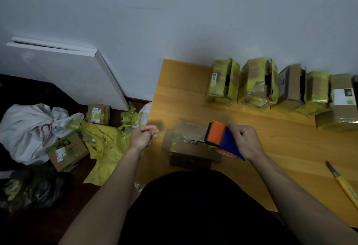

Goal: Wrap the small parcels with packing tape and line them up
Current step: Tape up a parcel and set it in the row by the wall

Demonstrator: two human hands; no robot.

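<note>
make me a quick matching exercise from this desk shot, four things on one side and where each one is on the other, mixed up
Things:
1. tape dispenser
2. yellow-handled knife
3. row of wrapped parcels
4. white sack

Places:
A. on the floor, left of the desk
B. along the wall at the far edge of the desk
C. in the right hand, over the parcel in front
D. near the desk's right edge, lying alone

Pairs: 1-C, 2-D, 3-B, 4-A

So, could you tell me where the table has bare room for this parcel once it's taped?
Bare wood lies between the parcel and the row of wrapped parcels, also left of that row and between the right hand and the knife. The back-right corner is crowded.
</note>
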